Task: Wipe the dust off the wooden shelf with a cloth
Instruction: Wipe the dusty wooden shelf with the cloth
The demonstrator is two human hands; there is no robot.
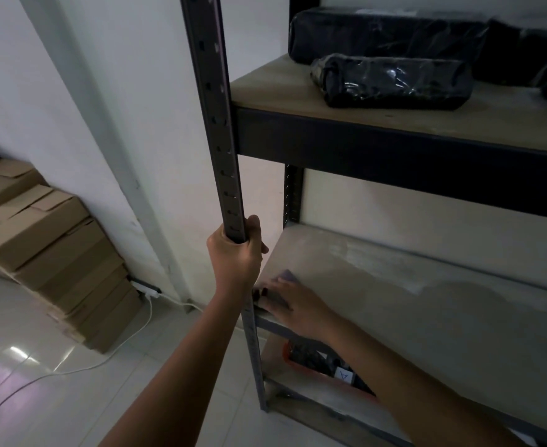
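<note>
Head view: metal upright post point(215, 124) of a shelving unit runs down the middle of the picture and serves as the landmark. Left hand point(235, 253) is wrapped around this post, fingers curled behind it and thumb on the near side, at a height between the two wooden boards. Just right of the post, at its lower part, lies the wooden shelf point(410, 311), a pale board with lighter dusty smears toward its back edge. Right hand point(289, 303) rests palm down on the shelf's front left corner, touching the post's side, fingers spread fairly flat and pressing a cloth point(287, 275); only a small greyish-purple corner of the cloth shows past the fingertips. Higher and to the right of the post, an upper shelf point(298, 88) carries black plastic-wrapped packages point(391, 82). Below the wiped shelf, right of the post's foot, a lower board holds a dark item with an orange edge point(323, 366), too dim to tell further. Left of the post, flattened cardboard boxes point(46, 240) lean against the white wall, and a white cable point(111, 356) trails across the glossy tiled floor.
</note>
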